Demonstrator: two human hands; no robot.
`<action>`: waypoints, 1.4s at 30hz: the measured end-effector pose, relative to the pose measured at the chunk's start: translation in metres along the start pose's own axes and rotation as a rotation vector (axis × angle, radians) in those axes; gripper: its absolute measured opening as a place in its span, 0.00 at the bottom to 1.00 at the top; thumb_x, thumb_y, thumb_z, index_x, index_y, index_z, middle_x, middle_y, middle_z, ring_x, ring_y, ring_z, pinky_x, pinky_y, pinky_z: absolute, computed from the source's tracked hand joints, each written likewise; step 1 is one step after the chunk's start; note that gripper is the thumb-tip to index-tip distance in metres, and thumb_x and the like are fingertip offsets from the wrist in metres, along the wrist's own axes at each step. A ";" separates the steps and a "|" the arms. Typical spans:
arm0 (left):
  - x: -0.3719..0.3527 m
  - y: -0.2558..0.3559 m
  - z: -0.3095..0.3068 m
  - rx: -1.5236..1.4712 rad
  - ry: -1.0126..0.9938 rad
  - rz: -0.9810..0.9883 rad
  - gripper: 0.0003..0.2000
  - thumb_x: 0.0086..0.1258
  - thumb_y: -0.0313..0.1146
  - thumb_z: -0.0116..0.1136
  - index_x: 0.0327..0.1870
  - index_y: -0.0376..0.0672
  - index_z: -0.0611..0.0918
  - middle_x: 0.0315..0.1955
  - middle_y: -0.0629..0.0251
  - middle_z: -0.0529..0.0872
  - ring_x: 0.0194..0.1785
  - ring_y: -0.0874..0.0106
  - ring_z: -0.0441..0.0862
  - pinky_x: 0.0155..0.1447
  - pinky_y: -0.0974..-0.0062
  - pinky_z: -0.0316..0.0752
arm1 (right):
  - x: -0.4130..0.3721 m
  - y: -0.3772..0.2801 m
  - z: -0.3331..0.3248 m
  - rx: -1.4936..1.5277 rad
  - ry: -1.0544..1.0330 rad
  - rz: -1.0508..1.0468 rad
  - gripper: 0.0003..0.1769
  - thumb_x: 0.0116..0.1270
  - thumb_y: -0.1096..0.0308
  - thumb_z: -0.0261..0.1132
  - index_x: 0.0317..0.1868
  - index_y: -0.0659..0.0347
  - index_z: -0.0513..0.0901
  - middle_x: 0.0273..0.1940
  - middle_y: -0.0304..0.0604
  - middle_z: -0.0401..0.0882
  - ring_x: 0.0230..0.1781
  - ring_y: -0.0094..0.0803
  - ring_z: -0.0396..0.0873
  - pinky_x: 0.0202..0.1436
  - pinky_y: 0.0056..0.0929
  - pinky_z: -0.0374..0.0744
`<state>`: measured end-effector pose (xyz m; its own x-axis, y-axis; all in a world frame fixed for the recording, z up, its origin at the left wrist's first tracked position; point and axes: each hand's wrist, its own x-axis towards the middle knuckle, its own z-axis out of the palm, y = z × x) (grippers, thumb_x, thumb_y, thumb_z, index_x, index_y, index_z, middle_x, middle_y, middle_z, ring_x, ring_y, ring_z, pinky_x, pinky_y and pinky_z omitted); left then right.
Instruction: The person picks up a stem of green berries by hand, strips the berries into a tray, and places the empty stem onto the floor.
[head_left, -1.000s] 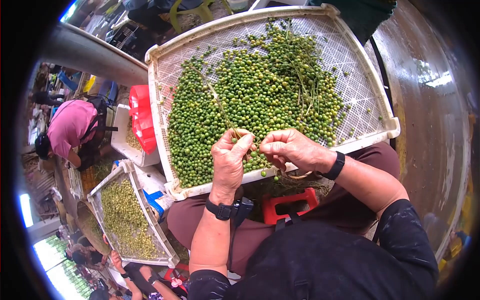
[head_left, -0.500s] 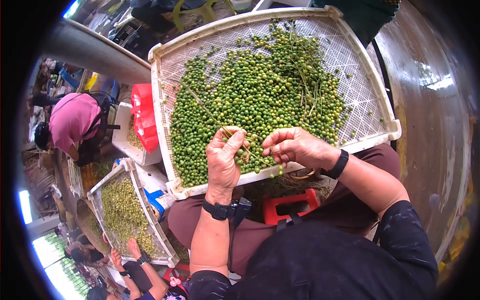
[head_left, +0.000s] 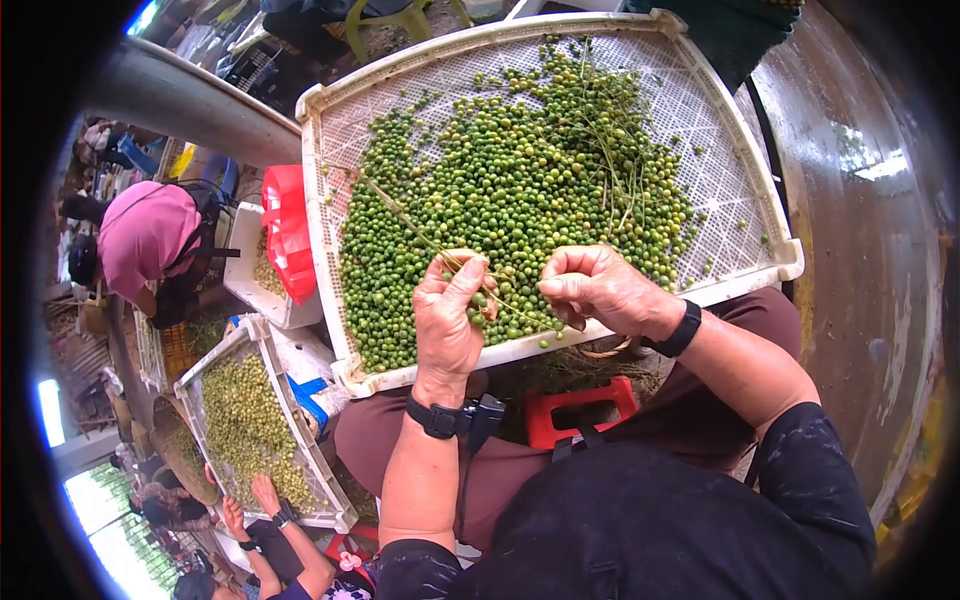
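Note:
A large white mesh tray [head_left: 735, 160] holds a spread of small round green fruits [head_left: 480, 180], with thin stems tangled among them at the upper right. Over its near edge, my left hand [head_left: 450, 310] pinches a long thin stem [head_left: 395, 208] that still bears a few green fruits. My right hand [head_left: 610, 292] is just to the right of the stem's lower end, thumb and fingertips pressed together. Whether anything small is between those fingertips is too small to tell.
A red stool [head_left: 625, 392] stands below the tray's near edge. Left are a red bag [head_left: 287, 235], a white crate [head_left: 243, 255], a person in pink [head_left: 150, 235] and a second tray of fruits [head_left: 335, 505], with another person's hands [head_left: 265, 495] over it. A metal pole [head_left: 200, 105] crosses the upper left.
My right hand has shifted slightly right and up, away from my left hand, and its fingers have drawn closer together. My left hand keeps the stem in nearly the same place.

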<state>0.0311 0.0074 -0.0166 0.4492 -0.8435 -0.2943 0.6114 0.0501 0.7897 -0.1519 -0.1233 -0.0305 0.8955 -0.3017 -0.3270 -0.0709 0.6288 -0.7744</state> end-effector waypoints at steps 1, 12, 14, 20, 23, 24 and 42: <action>0.001 0.002 -0.001 -0.035 -0.012 -0.005 0.04 0.76 0.28 0.63 0.47 0.43 0.84 0.36 0.69 0.85 0.34 0.78 0.81 0.30 0.79 0.76 | -0.001 -0.002 0.001 0.038 -0.005 0.004 0.10 0.74 0.63 0.68 0.43 0.62 0.82 0.29 0.33 0.78 0.27 0.20 0.76 0.31 0.21 0.76; 0.000 -0.002 0.001 -0.004 -0.074 -0.015 0.04 0.77 0.30 0.62 0.47 0.42 0.83 0.36 0.68 0.84 0.33 0.77 0.80 0.30 0.78 0.75 | -0.008 -0.003 0.010 -0.035 -0.185 0.262 0.16 0.77 0.53 0.65 0.44 0.60 0.83 0.33 0.34 0.81 0.27 0.19 0.78 0.31 0.21 0.79; 0.001 -0.003 -0.003 -0.015 -0.064 -0.005 0.04 0.77 0.30 0.62 0.47 0.43 0.83 0.37 0.69 0.84 0.35 0.77 0.80 0.30 0.79 0.75 | -0.009 -0.005 0.011 -0.080 -0.134 0.248 0.16 0.77 0.54 0.66 0.42 0.60 0.82 0.31 0.33 0.81 0.26 0.19 0.78 0.29 0.21 0.78; 0.006 0.007 -0.005 -0.127 0.076 0.033 0.04 0.77 0.31 0.63 0.47 0.44 0.83 0.36 0.69 0.83 0.35 0.77 0.79 0.31 0.80 0.74 | -0.006 -0.003 0.009 -0.004 -0.119 0.107 0.12 0.76 0.59 0.65 0.45 0.62 0.83 0.29 0.35 0.79 0.27 0.23 0.78 0.30 0.24 0.79; 0.009 0.006 -0.008 -0.164 0.104 0.027 0.05 0.77 0.32 0.63 0.48 0.44 0.83 0.33 0.65 0.84 0.26 0.74 0.79 0.28 0.77 0.75 | -0.006 -0.002 0.005 0.187 -0.082 0.158 0.13 0.75 0.64 0.64 0.52 0.64 0.83 0.31 0.38 0.79 0.31 0.26 0.81 0.31 0.26 0.81; 0.009 0.006 -0.009 -0.162 0.100 0.029 0.05 0.77 0.32 0.63 0.48 0.44 0.83 0.33 0.65 0.84 0.26 0.75 0.79 0.28 0.77 0.75 | -0.005 -0.001 0.003 0.205 -0.087 0.151 0.14 0.75 0.63 0.64 0.52 0.64 0.82 0.31 0.38 0.79 0.31 0.26 0.81 0.31 0.26 0.81; 0.014 -0.001 -0.009 0.103 0.247 0.236 0.05 0.77 0.32 0.63 0.48 0.45 0.82 0.36 0.69 0.84 0.32 0.78 0.78 0.31 0.80 0.73 | -0.003 0.003 0.002 0.124 0.055 0.066 0.08 0.71 0.68 0.71 0.46 0.62 0.84 0.36 0.39 0.84 0.28 0.22 0.79 0.29 0.23 0.79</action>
<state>0.0426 0.0004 -0.0269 0.7215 -0.6601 -0.2090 0.4093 0.1632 0.8977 -0.1538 -0.1187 -0.0305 0.8649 -0.2935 -0.4073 -0.0712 0.7314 -0.6782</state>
